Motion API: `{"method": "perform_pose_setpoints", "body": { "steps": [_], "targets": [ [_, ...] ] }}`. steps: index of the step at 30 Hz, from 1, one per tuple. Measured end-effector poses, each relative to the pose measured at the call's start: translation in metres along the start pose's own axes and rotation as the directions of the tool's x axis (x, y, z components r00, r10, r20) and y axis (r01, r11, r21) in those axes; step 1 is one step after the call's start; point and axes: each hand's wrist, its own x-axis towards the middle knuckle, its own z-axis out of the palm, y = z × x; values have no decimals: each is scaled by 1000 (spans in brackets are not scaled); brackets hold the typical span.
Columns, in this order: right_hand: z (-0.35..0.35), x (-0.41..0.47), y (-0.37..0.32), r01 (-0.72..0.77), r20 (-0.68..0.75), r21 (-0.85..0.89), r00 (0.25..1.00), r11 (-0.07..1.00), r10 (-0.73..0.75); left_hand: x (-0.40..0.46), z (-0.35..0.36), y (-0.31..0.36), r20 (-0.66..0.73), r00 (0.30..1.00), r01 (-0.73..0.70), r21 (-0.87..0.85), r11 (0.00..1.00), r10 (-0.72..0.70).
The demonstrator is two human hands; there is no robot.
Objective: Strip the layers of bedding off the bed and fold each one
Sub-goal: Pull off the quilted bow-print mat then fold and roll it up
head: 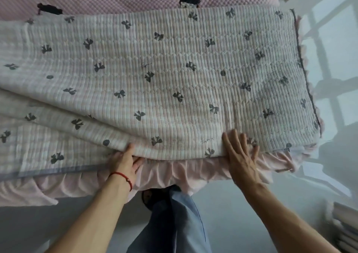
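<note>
Head view: I'm pinching the near folded edge of the quilt (155, 74) with my left hand (125, 162), while my right hand (242, 156) is lying flat on it, fingers spread. It's lying doubled on the bed, over the pink frilled skirt (164, 173). Ribbed, padded, soft; probably floppy and light, best gripped along the fold.

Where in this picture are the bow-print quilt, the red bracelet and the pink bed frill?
bow-print quilt (164, 74): head view, middle of its top layer.
red bracelet (124, 177): head view, cord across the left wrist.
pink bed frill (166, 173): head view, gathered cloth between the hands.
</note>
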Motion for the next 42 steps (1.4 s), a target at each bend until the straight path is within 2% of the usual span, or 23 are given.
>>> {"method": "perform_pose_setpoints", "body": {
  "steps": [3,5,7,10,13,15,17,20,23,26,29,30,32,34,36,39,42],
  "targets": [
    [-8,-15,-8,-84,-5,32,996,996,84,0,-9,-7,8,1000,-2,2,1000,2],
    [-26,-1,-37,-90,-87,63,992,994,95,-1,-10,-9,35,999,38,-20,999,-37],
    [-38,16,-85,69,-129,122,990,990,-53,2,-14,-2,67,994,86,-15,996,-85],
    [-35,40,-174,349,-45,220,936,911,-348,21,-33,32,27,996,90,-122,988,-88],
    [-24,56,-239,466,-53,193,884,863,-465,49,-56,82,-49,999,6,-216,976,-17],
    [-18,58,-264,425,-42,145,905,894,-423,65,-73,109,-101,993,-84,-238,968,61],
    [-13,53,-275,386,-26,145,922,911,-387,66,-88,114,-187,974,-161,-165,973,129],
    [-3,48,-287,341,36,160,936,927,-350,47,-122,81,-250,961,-151,-110,982,120],
    [18,51,-288,302,148,67,940,951,-309,36,-153,50,-166,985,-84,-194,977,51],
    [32,53,-291,254,232,-7,941,967,-246,50,-166,54,-61,998,-2,-65,998,-2],
    [33,52,-323,177,218,-2,961,984,-172,73,-180,91,-15,1000,5,-33,999,-5],
    [32,50,-340,200,191,29,961,979,-202,83,-186,106,-29,1000,-11,-70,997,8],
    [33,48,-379,353,112,77,926,933,-360,95,-202,135,-93,995,-49,-166,985,34],
    [37,54,-425,457,33,110,886,883,-463,99,-221,147,-151,984,-118,-127,985,98],
    [42,66,-454,406,61,135,907,904,-416,88,-233,133,-130,988,-97,-106,990,83],
    [59,82,-474,294,226,15,930,956,-290,84,-256,115,-70,995,64,-45,997,-67],
    [66,94,-485,230,316,-84,929,969,-193,101,-269,136,-48,997,58,74,996,-55]
  ]
}}
